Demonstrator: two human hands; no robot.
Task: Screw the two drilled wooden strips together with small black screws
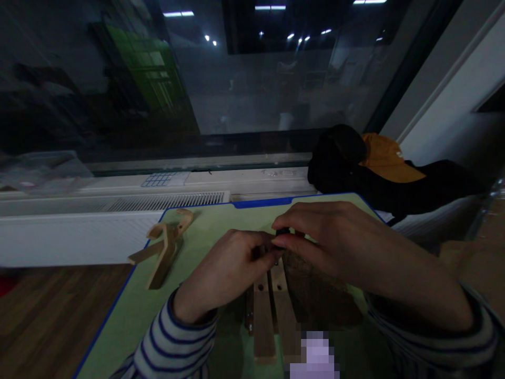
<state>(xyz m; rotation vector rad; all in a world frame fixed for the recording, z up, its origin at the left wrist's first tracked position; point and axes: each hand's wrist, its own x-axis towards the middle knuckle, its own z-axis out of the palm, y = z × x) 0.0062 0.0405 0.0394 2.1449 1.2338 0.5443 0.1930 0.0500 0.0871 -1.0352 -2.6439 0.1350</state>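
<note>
while over 2 slats (264, 326), black piece (282, 231) in right hand (335, 237)

We saw a pale green worktop (205, 226) with a bright blue edge (262, 202). The wooden strips (264, 326) and the wooden frame (163, 260) were light tan; the small held piece (283, 231) was black. The sleeves (173, 337) showed navy stripes on off-white. Beyond, we noticed an ochre-orange cap (389, 160), black fabric (331, 166), a white radiator (79, 237) and a brown floor (51, 310).
</note>
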